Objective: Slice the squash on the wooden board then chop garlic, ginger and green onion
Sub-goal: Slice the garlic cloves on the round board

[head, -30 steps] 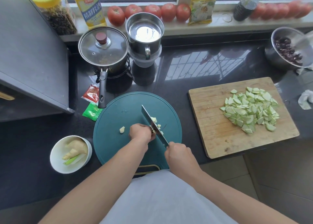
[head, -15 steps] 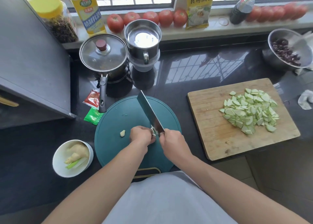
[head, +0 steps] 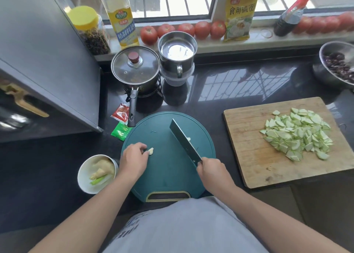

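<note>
Left hand (head: 134, 161) moved to one garlic clove (head: 151, 150); one knife (head: 184, 142).

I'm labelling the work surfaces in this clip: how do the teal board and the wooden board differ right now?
The teal board is round with a handle slot at its near edge; the wooden board is rectangular. The teal board carries only a garlic piece and a few bits by the knife; the wooden board holds a pile of squash slices. Both hands work over the teal board; none are at the wooden board. Both lie flat on the dark counter.
</note>
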`<act>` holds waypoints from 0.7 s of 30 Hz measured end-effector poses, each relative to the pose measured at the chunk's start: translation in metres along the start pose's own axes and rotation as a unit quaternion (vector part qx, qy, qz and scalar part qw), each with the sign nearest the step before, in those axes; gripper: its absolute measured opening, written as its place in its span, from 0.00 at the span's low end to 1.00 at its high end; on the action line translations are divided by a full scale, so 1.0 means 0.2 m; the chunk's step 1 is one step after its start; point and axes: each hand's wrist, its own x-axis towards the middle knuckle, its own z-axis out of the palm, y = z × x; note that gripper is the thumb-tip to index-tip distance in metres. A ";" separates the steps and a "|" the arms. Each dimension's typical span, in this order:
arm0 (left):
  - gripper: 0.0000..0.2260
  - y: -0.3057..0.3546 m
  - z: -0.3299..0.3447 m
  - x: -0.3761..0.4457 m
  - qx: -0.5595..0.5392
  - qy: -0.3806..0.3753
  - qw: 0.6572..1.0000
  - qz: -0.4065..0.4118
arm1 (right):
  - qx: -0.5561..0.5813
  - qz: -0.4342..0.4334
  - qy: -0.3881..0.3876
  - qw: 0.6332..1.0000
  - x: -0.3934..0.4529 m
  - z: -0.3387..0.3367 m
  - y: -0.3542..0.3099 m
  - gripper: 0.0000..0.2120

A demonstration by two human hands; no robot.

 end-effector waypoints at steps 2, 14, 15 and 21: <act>0.05 0.06 0.04 -0.02 0.011 -0.016 1.000 0.022 | -0.006 -0.005 0.002 1.000 0.02 -0.03 0.00 0.14; 0.06 0.15 0.25 -0.17 -0.174 -0.062 0.979 -0.089 | -0.013 -0.017 -0.011 1.000 -0.12 0.04 -0.01 0.16; 0.06 0.16 0.25 -0.17 -0.192 -0.068 0.975 -0.086 | -0.018 -0.017 -0.012 1.000 -0.13 0.05 -0.01 0.16; 0.02 0.20 0.28 -0.15 -0.078 -0.092 0.993 -0.007 | -0.025 -0.017 -0.013 0.999 -0.14 0.07 -0.02 0.14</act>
